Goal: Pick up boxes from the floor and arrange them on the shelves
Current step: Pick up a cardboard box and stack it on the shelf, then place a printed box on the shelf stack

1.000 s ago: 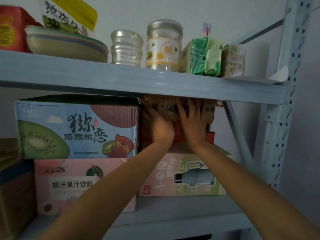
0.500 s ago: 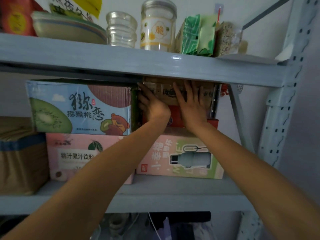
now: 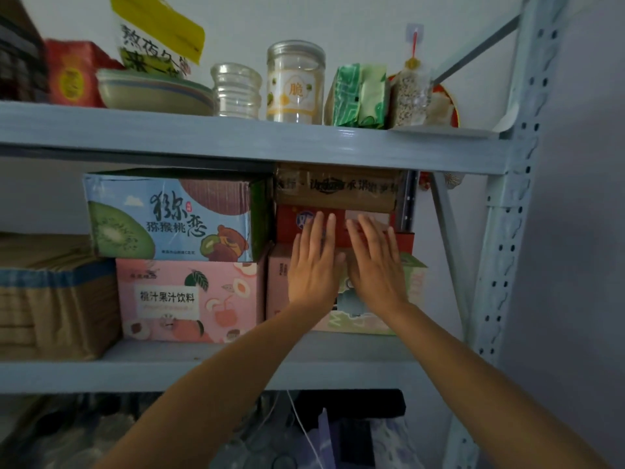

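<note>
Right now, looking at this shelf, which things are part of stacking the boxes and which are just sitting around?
Part of the job:
- brown box, top of the right stack
- red box under it
- pink box at the bottom
- left hand and right hand, flat and open in front of that stack
- kiwi box

Just lying about, upper shelf:
- labelled jar
- empty clear jar
- bowls
- green packet

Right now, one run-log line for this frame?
left hand: open, flat | right hand: open, flat | brown box: topmost, above red box

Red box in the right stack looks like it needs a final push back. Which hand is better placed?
Right hand: its fingers lie on the red box's front, nearer centre. Left hand sits toward its left edge.
</note>
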